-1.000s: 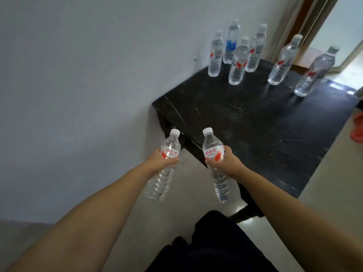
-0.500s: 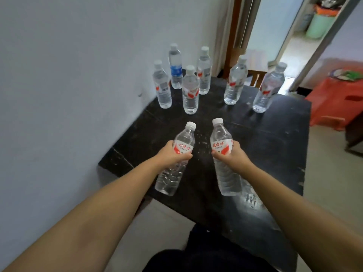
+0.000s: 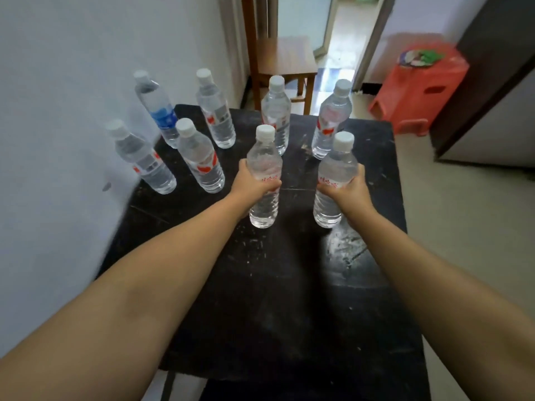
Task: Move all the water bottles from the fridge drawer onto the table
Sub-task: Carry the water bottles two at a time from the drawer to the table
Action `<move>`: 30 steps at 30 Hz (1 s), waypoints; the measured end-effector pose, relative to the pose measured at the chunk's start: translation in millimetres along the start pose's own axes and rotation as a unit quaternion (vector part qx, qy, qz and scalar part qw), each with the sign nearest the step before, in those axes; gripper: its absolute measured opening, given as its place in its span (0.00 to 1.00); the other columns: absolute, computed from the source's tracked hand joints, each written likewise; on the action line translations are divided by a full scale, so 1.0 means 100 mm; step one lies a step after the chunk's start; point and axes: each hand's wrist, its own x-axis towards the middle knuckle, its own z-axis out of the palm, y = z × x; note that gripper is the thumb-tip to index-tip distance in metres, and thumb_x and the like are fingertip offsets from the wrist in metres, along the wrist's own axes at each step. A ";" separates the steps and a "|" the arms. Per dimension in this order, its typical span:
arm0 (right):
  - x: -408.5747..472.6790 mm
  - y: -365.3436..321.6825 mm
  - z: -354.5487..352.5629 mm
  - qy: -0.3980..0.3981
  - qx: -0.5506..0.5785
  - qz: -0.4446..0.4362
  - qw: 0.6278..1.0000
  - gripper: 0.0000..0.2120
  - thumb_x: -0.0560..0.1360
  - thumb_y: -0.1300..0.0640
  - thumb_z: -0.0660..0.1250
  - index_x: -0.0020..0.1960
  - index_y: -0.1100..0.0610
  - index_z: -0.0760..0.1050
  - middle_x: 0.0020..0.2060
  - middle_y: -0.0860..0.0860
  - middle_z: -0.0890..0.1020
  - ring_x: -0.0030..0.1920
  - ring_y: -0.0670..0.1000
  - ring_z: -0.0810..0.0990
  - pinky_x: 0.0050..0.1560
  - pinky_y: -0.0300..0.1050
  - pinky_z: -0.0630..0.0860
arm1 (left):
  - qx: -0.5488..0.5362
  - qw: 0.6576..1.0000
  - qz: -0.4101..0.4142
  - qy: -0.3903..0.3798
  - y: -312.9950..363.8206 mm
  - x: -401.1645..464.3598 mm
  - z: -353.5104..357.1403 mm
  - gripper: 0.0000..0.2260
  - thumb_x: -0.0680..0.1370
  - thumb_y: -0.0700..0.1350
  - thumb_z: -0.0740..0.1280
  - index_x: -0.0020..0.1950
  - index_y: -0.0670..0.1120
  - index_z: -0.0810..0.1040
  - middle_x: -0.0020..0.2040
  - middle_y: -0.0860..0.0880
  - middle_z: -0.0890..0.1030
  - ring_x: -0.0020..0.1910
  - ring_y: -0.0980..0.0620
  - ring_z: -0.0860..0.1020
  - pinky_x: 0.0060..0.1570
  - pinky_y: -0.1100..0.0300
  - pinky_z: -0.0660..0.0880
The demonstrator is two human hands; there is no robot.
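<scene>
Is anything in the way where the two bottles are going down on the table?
Nothing visible. The left hand and right hand hold their bottles upright over bare table; the other six bottles stand farther back.

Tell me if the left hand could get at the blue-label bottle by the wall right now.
Probably not yet: the left hand grips a bottle, and a red-label bottle stands between it and the blue-label bottle. Freed, it could likely reach over.
</scene>
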 end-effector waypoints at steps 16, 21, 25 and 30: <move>0.23 0.12 0.14 0.037 -0.017 -0.003 0.999 0.37 0.69 0.57 0.76 0.70 0.56 0.57 0.59 0.49 0.73 0.56 0.46 0.75 0.45 0.22 0.69 | -0.022 0.993 0.114 0.017 -0.24 0.39 0.26 0.33 0.68 0.40 0.76 0.67 0.46 0.61 0.58 0.53 0.71 0.56 0.58 0.73 0.48 0.80 0.67; 0.19 0.19 0.12 0.007 -0.030 0.037 0.999 0.36 0.69 0.59 0.75 0.69 0.59 0.57 0.64 0.55 0.73 0.63 0.52 0.74 0.61 0.42 0.72 | 0.005 0.994 0.110 0.006 -0.23 0.34 0.22 0.33 0.68 0.42 0.76 0.67 0.46 0.61 0.58 0.52 0.72 0.56 0.57 0.73 0.51 0.75 0.69; 0.05 0.33 0.06 -0.014 -0.082 0.126 0.989 0.42 0.71 0.54 0.74 0.75 0.57 0.52 0.70 0.57 0.67 0.68 0.56 0.69 0.67 0.52 0.69 | 0.092 0.995 0.036 0.001 -0.33 0.28 0.08 0.40 0.68 0.45 0.76 0.73 0.46 0.57 0.69 0.46 0.68 0.67 0.49 0.69 0.66 0.57 0.67; -0.19 0.49 0.05 -0.071 -0.178 0.184 0.964 0.28 0.74 0.55 0.70 0.70 0.59 0.64 0.65 0.59 0.73 0.62 0.58 0.75 0.61 0.55 0.75 | 0.188 0.978 -0.092 0.012 -0.66 -0.05 -0.17 0.35 0.73 0.46 0.71 0.75 0.50 0.56 0.70 0.44 0.67 0.68 0.45 0.69 0.66 0.52 0.69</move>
